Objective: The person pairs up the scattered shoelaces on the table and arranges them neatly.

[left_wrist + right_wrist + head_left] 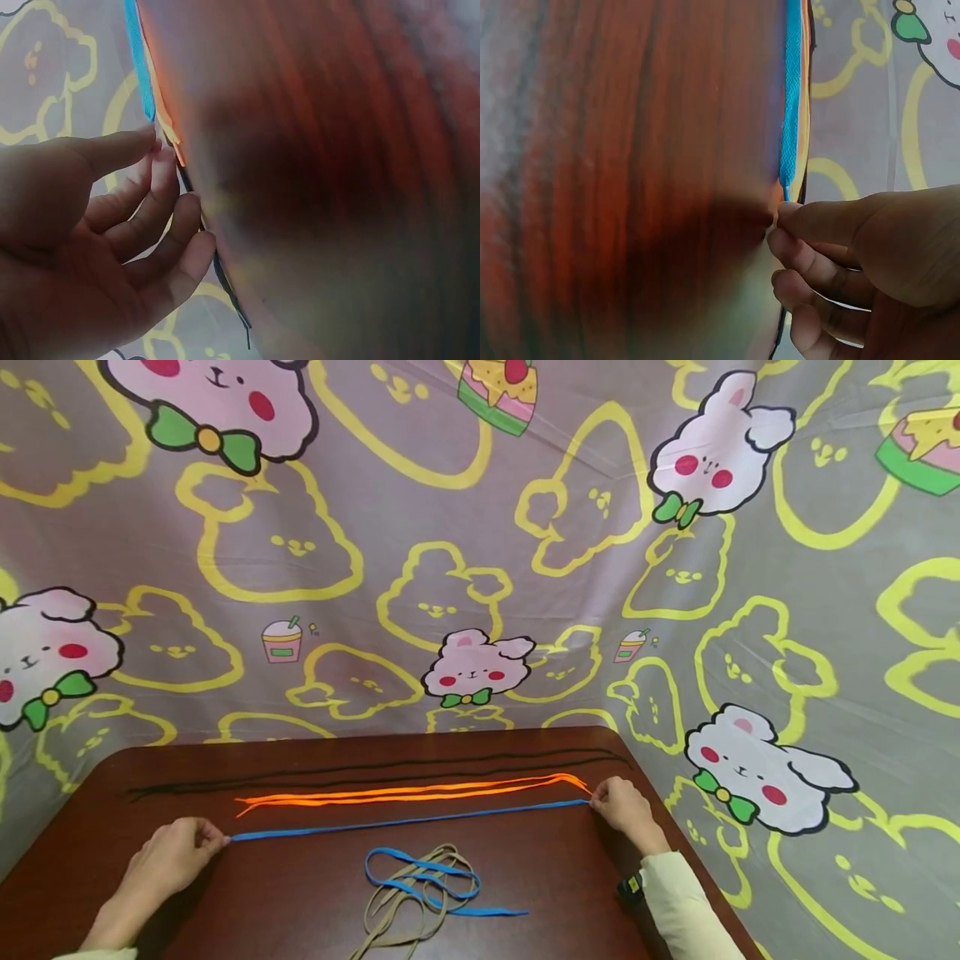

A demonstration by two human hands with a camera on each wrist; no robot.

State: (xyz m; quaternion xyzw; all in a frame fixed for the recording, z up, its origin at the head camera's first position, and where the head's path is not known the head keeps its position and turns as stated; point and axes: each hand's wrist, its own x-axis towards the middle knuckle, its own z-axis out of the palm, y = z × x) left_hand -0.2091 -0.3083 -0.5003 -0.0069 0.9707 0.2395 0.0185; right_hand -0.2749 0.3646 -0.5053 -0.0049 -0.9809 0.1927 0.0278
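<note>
A flat blue shoelace [408,818] is stretched nearly straight between both hands, low over the table. At its left end, the thumb and forefinger of my left hand [171,853] pinch the tip. My right hand [624,810] pinches the opposite tip, close to the end of the orange laces [420,792]. In the left wrist view, the blue lace [139,64] runs up from the left hand's fingertips, its other fingers loosely bent. The right wrist view has the blue lace [791,105] leading down to the right thumb and forefinger.
Behind the orange laces lie thin black laces [375,763], laid lengthwise. Nearer the front, a second blue lace [487,912] is tangled with khaki laces [375,910]. The dark brown table [285,893] meets a patterned cloth [360,635] at the back and right.
</note>
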